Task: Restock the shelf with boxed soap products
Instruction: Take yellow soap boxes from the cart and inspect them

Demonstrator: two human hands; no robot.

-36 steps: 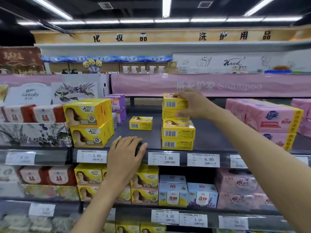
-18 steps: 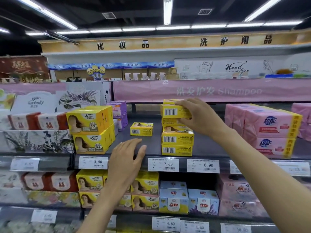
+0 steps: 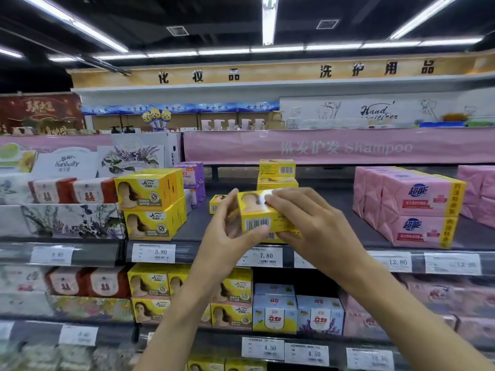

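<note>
At centre frame, the left hand (image 3: 226, 238) and right hand (image 3: 318, 231) both clamp their grip on one yellow soap box (image 3: 258, 211).

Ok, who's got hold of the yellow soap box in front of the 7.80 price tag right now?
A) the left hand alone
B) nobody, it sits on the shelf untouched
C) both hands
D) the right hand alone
C: the left hand grips the yellow soap box from its left end and the right hand wraps over its right end.
</note>
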